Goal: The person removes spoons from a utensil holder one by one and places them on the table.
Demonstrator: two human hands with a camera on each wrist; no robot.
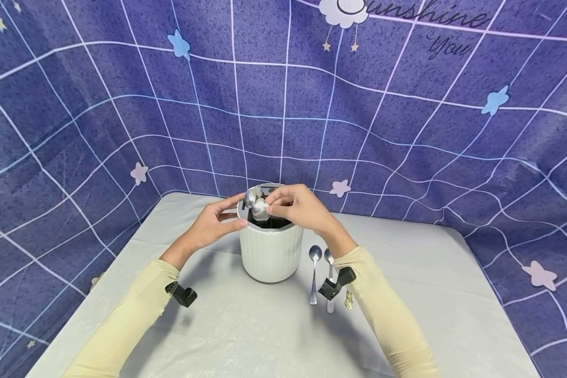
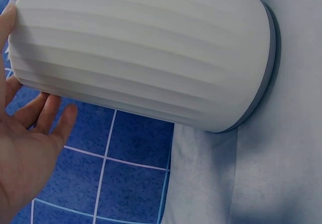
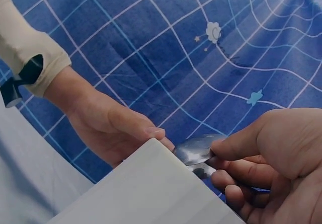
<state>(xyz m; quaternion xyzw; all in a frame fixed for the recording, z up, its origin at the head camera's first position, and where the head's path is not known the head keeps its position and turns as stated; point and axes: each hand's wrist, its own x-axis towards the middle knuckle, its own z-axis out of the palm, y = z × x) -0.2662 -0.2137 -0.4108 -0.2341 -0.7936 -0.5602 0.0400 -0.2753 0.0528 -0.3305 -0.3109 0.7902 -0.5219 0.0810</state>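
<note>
A white ribbed utensil holder [image 1: 270, 254] with a dark divided inside stands upright on the table. Over its mouth, my right hand [image 1: 296, 206] pinches a metal spoon [image 1: 260, 211] by its bowl between thumb and fingertips, the handle pointing down into the holder. Just beside it a second spoon bowl [image 1: 252, 196] rises above the rim; both bowls also show in the right wrist view. My left hand [image 1: 216, 219] touches the holder's rim on the left side, thumb at the front, fingers extended toward the back. In the left wrist view its fingers lie along the ribbed wall.
Right of the holder, one spoon [image 1: 314, 268] lies on the white-covered table [image 1: 227, 325], bowl away from me. Another spoon [image 1: 330, 304] lies alongside, partly hidden by the right wrist camera. A small gold utensil end [image 1: 349, 300] shows by the right sleeve. A blue gridded curtain [image 1: 264, 131] hangs behind.
</note>
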